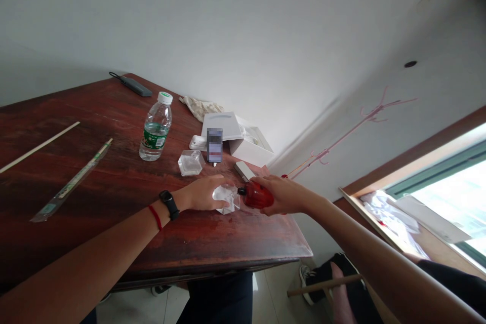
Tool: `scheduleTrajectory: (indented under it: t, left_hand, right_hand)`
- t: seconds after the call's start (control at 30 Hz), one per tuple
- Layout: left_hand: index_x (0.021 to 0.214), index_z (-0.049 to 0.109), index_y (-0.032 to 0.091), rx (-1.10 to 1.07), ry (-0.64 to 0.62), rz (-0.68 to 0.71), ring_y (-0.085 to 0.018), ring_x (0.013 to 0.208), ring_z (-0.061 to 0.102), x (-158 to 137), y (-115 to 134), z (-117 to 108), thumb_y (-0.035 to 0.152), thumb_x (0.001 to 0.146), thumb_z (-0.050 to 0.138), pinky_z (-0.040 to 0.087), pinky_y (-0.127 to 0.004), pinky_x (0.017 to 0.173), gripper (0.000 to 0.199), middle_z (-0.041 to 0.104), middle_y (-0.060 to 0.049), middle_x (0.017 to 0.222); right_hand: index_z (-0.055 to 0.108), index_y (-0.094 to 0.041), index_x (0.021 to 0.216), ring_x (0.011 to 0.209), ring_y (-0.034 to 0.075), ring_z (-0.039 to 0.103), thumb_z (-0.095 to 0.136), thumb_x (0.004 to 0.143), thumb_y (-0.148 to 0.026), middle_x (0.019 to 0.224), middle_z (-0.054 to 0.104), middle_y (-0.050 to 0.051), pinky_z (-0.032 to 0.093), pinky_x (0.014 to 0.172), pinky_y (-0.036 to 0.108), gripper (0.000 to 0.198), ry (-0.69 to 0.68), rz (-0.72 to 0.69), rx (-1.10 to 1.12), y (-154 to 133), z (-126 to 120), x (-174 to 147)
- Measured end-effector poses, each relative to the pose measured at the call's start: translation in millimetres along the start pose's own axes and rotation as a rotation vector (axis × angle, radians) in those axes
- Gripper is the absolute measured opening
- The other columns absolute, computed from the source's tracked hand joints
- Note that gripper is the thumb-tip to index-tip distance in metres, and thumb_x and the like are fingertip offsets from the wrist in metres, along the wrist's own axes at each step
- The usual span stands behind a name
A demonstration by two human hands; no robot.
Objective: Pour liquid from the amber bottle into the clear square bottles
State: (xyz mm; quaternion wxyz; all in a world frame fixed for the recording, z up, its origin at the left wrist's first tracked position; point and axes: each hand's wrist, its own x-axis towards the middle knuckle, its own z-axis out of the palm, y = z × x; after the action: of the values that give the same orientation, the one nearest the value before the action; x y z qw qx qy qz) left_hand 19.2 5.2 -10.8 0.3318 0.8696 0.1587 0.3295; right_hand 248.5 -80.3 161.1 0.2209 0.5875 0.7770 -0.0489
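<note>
My left hand (210, 193), with a dark watch and a red cord at the wrist, is closed around a clear plastic cup (230, 201) low over the table's front right part. My right hand (279, 195) grips a red bottle (258, 196) tipped on its side. The bottle's black neck points left, right beside the cup's mouth. Whether any liquid is flowing cannot be made out. Behind my left hand stands a second clear cup (191, 163), which has a faceted shape.
On the dark red wooden table (159, 243) are a water bottle (155, 129), a phone (214, 146), a white open box (250, 147), a small pale box (244, 170), wrapped chopsticks (76, 179) and a bare stick (40, 147). A pink coat rack (341, 136) stands right.
</note>
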Motion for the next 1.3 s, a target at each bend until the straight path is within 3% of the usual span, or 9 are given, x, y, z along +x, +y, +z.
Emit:
scheduleTrajectory:
  t: [0.63, 1.3]
  left_hand:
    - [0.139, 0.066, 0.023, -0.004, 0.014, 0.007, -0.033, 0.127, 0.071, -1.1, -0.3, -0.3, 0.029, 0.087, 0.087, 0.052, -0.046, 0.113, 0.056, 0.074, -0.012, 0.136]
    - [0.137, 0.067, 0.023, -0.006, 0.011, -0.002, -0.033, 0.125, 0.072, -0.9, -0.7, -0.9, 0.03, 0.086, 0.088, 0.052, -0.045, 0.112, 0.055, 0.075, -0.012, 0.135]
  right_hand:
    - [0.061, -0.024, 0.142, 0.116, 0.044, 0.072, 0.083, 0.074, -0.041, 0.13, 0.074, 0.018, 0.056, 0.092, 0.05, 0.073, -0.013, 0.019, -0.009, -6.2, -6.5, -0.8]
    - [0.056, -0.025, 0.15, 0.118, 0.044, 0.072, 0.085, 0.072, -0.042, 0.135, 0.073, 0.019, 0.056, 0.092, 0.051, 0.084, -0.006, 0.037, -0.024, -4.9, -5.6, 0.2]
